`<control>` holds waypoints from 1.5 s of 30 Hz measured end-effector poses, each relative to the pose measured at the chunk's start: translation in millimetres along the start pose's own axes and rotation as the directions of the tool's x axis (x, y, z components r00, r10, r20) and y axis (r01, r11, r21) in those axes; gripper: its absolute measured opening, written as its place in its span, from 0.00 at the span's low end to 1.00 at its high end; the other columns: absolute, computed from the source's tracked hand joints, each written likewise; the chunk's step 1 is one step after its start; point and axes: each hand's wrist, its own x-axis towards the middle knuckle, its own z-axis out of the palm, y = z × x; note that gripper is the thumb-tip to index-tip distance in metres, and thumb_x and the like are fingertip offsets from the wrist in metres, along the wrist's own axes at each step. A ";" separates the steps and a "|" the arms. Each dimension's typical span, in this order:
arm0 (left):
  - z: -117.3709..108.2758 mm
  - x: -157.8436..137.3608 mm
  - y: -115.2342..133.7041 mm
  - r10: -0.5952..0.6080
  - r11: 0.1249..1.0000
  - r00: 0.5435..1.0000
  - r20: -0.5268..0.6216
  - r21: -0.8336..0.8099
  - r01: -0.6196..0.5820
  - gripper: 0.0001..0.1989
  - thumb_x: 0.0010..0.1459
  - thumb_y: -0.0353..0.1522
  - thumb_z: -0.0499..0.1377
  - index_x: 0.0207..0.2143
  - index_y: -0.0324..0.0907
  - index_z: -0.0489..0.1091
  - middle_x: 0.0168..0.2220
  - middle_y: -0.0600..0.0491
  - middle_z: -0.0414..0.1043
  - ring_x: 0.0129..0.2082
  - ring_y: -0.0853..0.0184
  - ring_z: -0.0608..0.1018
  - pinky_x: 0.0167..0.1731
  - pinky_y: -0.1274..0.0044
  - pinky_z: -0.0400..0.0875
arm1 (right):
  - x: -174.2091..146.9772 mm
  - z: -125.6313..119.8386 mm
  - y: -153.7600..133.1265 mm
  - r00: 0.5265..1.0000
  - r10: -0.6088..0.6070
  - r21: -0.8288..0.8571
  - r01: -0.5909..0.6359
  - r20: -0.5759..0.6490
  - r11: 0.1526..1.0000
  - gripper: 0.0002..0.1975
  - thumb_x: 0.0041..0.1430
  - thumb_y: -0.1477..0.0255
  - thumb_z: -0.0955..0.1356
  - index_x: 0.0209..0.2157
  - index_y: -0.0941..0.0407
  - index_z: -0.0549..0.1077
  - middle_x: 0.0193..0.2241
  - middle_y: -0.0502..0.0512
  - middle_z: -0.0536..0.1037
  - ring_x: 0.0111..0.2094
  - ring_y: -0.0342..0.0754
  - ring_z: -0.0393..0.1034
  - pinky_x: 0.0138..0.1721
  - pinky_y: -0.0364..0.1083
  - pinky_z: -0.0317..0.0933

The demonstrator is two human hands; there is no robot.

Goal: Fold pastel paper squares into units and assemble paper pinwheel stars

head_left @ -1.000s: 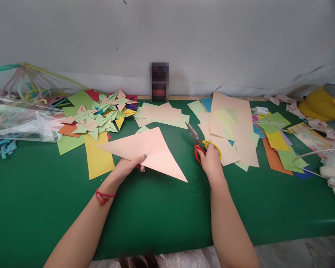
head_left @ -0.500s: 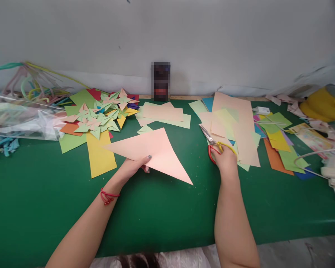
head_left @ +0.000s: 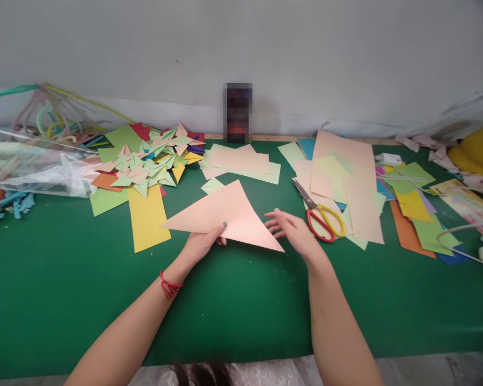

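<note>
A peach paper triangle (head_left: 229, 209) is pinched at its lower edge by my left hand (head_left: 205, 242), thumb on top and fingers underneath. My right hand (head_left: 293, 231) is empty, fingers apart, close to the triangle's right corner; whether the fingertips touch it I cannot tell. Just right of that hand lie scissors (head_left: 320, 214) with one red and one yellow handle, their blades resting on peach and green paper sheets (head_left: 362, 187). Behind the triangle is a small folded light-green piece (head_left: 212, 186).
Folded paper pieces (head_left: 145, 166) are heaped at the left, by a yellow sheet (head_left: 148, 220) and a clear plastic bag (head_left: 44, 166). Peach and green strips (head_left: 239, 160) lie at the back. A blurred-out dark object (head_left: 238, 112) leans on the wall. Coloured papers (head_left: 416, 209) and a white cable (head_left: 462, 254) are right.
My right hand has let go of the scissors, leaving them on the papers, and has moved left to the triangle. The left hand still holds the paper, shifted slightly right in view.
</note>
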 end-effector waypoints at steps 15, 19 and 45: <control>-10.7 6.2 0.0 0.051 0.998 0.998 -0.027 -0.036 -0.052 0.20 0.53 0.42 0.56 0.16 0.36 0.69 0.16 0.51 0.69 0.18 0.70 0.72 0.25 0.78 0.71 | -0.5 9.1 6.8 0.992 -0.043 -0.220 0.068 0.115 0.973 0.18 0.51 0.57 0.64 0.22 0.56 0.56 0.19 0.44 0.54 0.21 0.38 0.46 0.21 0.40 0.40; -26.3 10.8 1.2 0.037 0.998 0.991 -0.126 -0.053 -0.044 0.19 0.53 0.41 0.56 0.18 0.36 0.68 0.15 0.51 0.68 0.17 0.71 0.72 0.23 0.80 0.69 | 0.8 0.1 8.7 0.992 -0.018 -0.213 0.045 0.127 0.976 0.18 0.50 0.56 0.64 0.23 0.56 0.58 0.20 0.44 0.55 0.21 0.38 0.46 0.21 0.40 0.40; 16.5 8.9 -24.0 0.427 0.150 0.772 0.470 0.805 -0.573 0.24 0.63 0.38 0.40 0.61 0.47 0.47 0.64 0.50 0.39 0.63 0.60 0.47 0.60 0.64 0.44 | -2.6 -28.1 11.6 0.989 0.013 -0.358 0.042 0.150 0.933 0.17 0.52 0.56 0.63 0.33 0.55 0.70 0.27 0.51 0.73 0.28 0.45 0.65 0.26 0.42 0.56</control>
